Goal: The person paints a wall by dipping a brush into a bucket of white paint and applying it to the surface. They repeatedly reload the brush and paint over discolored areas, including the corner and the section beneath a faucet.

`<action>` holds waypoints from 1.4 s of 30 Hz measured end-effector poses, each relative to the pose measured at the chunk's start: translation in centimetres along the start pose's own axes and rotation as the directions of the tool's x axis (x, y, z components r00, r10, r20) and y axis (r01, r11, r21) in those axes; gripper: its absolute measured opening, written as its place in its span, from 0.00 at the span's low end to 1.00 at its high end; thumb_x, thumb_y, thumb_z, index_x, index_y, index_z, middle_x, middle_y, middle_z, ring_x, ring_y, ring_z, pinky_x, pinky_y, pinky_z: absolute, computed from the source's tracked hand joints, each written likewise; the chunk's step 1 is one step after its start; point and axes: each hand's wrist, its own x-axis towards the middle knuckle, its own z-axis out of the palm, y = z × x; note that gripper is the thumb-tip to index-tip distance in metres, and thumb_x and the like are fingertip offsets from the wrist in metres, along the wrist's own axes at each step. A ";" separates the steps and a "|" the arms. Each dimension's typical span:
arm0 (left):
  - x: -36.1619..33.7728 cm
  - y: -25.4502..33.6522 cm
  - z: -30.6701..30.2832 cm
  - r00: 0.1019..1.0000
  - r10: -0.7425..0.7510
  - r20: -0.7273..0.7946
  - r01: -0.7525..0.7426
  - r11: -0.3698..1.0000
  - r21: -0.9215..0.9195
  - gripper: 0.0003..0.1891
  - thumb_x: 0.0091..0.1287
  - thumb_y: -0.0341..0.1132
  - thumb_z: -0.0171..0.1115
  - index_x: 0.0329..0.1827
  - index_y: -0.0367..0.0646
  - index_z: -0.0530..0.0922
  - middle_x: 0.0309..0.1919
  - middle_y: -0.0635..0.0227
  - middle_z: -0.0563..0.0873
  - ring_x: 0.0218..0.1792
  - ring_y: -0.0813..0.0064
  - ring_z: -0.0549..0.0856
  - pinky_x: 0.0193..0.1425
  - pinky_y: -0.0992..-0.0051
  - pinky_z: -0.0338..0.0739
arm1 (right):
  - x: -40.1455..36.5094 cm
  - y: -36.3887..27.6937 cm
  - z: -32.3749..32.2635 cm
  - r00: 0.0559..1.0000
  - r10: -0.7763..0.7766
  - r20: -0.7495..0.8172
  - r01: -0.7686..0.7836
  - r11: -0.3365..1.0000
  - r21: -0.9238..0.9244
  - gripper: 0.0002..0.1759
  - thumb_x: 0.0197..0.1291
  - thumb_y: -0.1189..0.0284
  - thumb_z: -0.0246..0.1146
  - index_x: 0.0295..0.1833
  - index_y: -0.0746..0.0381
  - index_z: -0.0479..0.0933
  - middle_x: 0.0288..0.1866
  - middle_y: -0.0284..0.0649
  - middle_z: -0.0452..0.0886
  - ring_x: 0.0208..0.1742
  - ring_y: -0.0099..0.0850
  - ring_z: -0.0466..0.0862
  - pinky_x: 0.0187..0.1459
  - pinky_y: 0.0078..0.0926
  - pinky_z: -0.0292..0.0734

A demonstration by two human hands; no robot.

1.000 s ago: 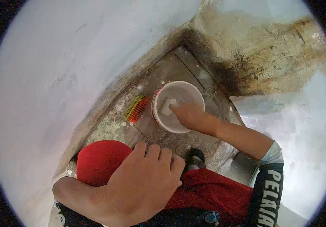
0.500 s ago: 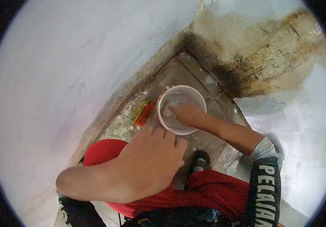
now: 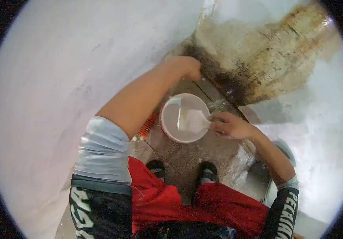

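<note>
My right hand (image 3: 229, 125) is closed round the handle of a white plastic scoop (image 3: 194, 120). The scoop is over the mouth of a round white bucket (image 3: 185, 141), which stands on the wet floor in front of my feet. My left hand (image 3: 191, 67) reaches past the bucket, near the dark, stained corner. Its fingers point down and away, so I cannot see whether they hold anything. Under my left forearm lies a scrubbing brush (image 3: 147, 125) with orange bristles, partly covered by the arm.
A pale wall (image 3: 52, 87) runs along the left. The wall (image 3: 271, 59) at the far right has brown and black stains. My shoes (image 3: 208, 172) stand on the wet floor (image 3: 179, 159). By my right forearm is a pale rounded fixture (image 3: 285, 153), partly hidden.
My left hand has swung forward from before my lap to beyond the bucket. My right hand has come up out of the bucket with the white scoop. My left foot now shows.
</note>
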 end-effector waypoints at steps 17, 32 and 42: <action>6.9 0.0 5.1 0.977 0.207 -0.045 -0.211 0.972 -0.106 0.22 0.71 0.48 0.52 0.46 0.36 0.83 0.48 0.42 0.84 0.52 0.46 0.83 0.59 0.53 0.76 | -26.3 -4.3 -0.5 0.371 0.448 -0.814 0.584 0.569 0.579 0.17 0.70 0.64 0.51 0.59 0.60 0.68 0.28 0.34 0.74 0.16 0.20 0.67 0.15 0.17 0.62; 8.2 4.8 6.8 0.888 0.434 -0.154 -0.447 0.893 -0.060 0.22 0.71 0.49 0.51 0.41 0.36 0.83 0.41 0.43 0.85 0.45 0.41 0.84 0.55 0.49 0.76 | -19.3 5.7 -1.6 -0.362 0.107 -0.926 -0.345 0.907 0.240 0.18 0.62 0.77 0.59 0.59 0.64 0.73 0.42 0.61 0.82 0.44 0.56 0.84 0.47 0.43 0.78; 5.4 4.7 5.7 0.867 0.424 -0.261 -0.452 0.890 -0.057 0.20 0.72 0.48 0.50 0.40 0.38 0.77 0.35 0.41 0.84 0.42 0.39 0.83 0.50 0.46 0.76 | -22.4 0.8 -4.1 -0.322 0.254 -0.912 -0.395 0.840 0.373 0.18 0.60 0.70 0.59 0.56 0.64 0.79 0.33 0.58 0.83 0.38 0.52 0.85 0.43 0.42 0.78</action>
